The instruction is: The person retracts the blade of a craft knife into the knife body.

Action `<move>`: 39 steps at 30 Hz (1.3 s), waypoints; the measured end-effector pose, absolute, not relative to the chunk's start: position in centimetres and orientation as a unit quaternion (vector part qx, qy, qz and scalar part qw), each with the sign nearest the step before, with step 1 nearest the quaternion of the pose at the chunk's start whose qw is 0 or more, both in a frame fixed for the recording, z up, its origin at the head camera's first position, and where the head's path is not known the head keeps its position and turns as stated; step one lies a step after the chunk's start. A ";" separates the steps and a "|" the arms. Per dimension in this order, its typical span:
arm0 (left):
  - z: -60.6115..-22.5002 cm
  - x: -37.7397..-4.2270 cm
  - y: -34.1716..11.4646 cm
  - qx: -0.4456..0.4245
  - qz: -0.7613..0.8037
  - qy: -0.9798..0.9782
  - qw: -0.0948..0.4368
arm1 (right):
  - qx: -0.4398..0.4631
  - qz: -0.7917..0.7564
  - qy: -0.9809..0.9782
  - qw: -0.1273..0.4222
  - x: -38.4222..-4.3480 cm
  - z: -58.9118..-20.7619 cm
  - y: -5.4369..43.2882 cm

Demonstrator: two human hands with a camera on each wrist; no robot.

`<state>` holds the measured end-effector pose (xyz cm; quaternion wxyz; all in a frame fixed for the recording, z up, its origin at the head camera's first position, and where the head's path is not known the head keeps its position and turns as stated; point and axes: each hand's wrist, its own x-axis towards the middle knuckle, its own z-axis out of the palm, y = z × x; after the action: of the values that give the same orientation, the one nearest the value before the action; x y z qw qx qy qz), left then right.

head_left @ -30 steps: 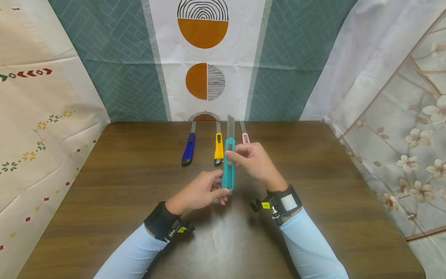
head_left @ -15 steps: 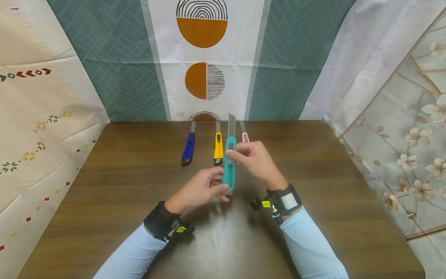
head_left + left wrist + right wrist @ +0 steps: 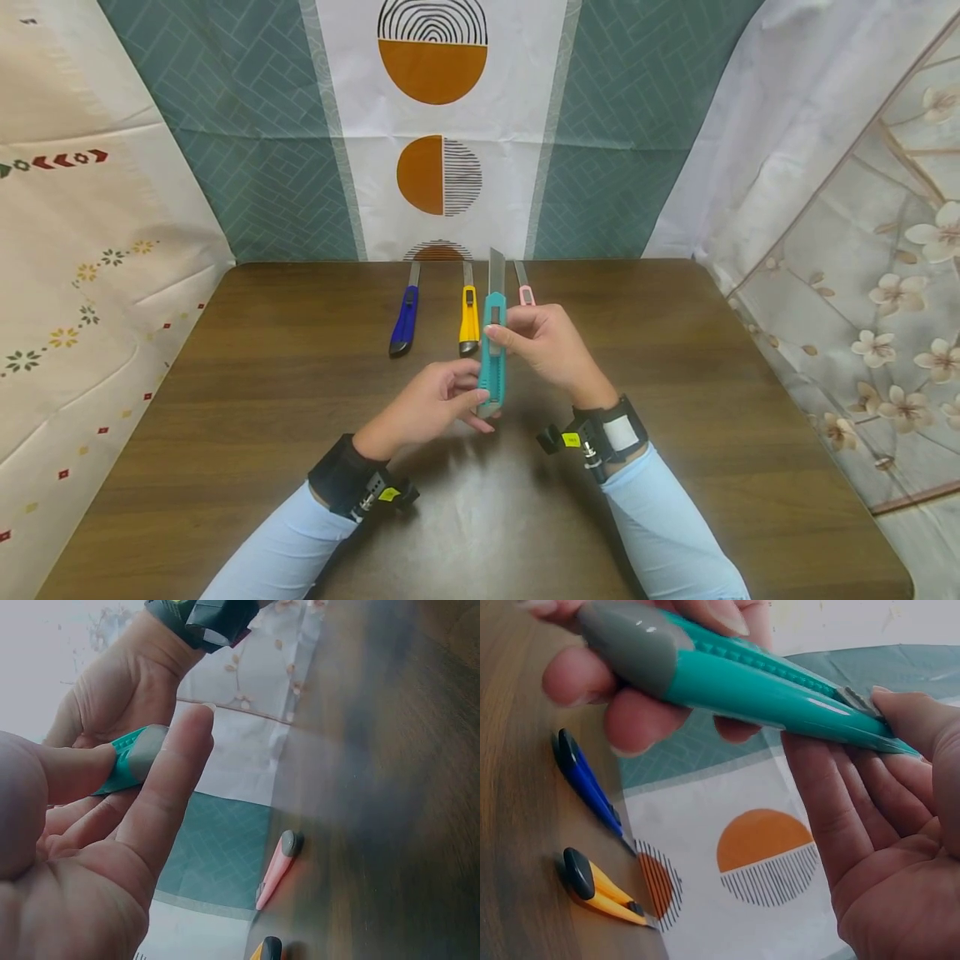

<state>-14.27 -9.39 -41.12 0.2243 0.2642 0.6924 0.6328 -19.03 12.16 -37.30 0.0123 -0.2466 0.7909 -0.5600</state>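
A teal utility knife [image 3: 492, 358] with a grey end cap is held above the table, its wide blade extended and pointing away from me. My right hand [image 3: 551, 346] pinches its upper part, with the thumb on the grey slider, clearest in the right wrist view. My left hand [image 3: 431, 402] holds the capped lower end between thumb and fingers. Behind it lie a blue utility knife [image 3: 404, 321], a yellow utility knife [image 3: 468, 321] and a pink utility knife [image 3: 527, 295], all with blades out. My right hand partly hides the pink one.
The brown wooden table [image 3: 262, 433] has its far edge against a patterned cloth [image 3: 300, 167]. Light floral cloths hang at the left and right. The three lying knives point toward the far edge, side by side.
The teal knife tilts slightly, so more of its grey end cap shows. My left thumb has shifted a little up its lower end. The other knives stay put.
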 end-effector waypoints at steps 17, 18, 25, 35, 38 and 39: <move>-41.2 -14.3 -9.6 0.262 0.621 0.706 0.215 | -0.247 -0.565 0.787 0.014 -19.1 -37.4 12.2; -41.1 -14.3 -9.6 0.262 0.620 0.708 0.215 | -0.246 -0.566 0.787 0.015 -19.1 -37.4 12.2; -41.2 -14.4 -9.6 0.258 0.623 0.708 0.211 | -0.252 -0.561 0.788 0.021 -19.1 -37.4 12.2; -41.1 -14.3 -9.6 0.251 0.630 0.704 0.211 | -0.258 -0.575 0.776 0.028 -19.0 -37.3 12.2; -41.1 -14.3 -9.6 0.250 0.626 0.708 0.209 | -0.261 -0.577 0.774 0.028 -19.0 -37.4 12.2; -41.2 -14.3 -9.6 0.249 0.624 0.712 0.206 | -0.261 -0.578 0.773 0.031 -19.0 -37.4 12.2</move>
<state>-14.32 -9.62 -41.18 0.2056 0.2487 0.7116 0.6241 -18.98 12.24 -37.38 0.0306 -0.2612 0.7728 -0.5776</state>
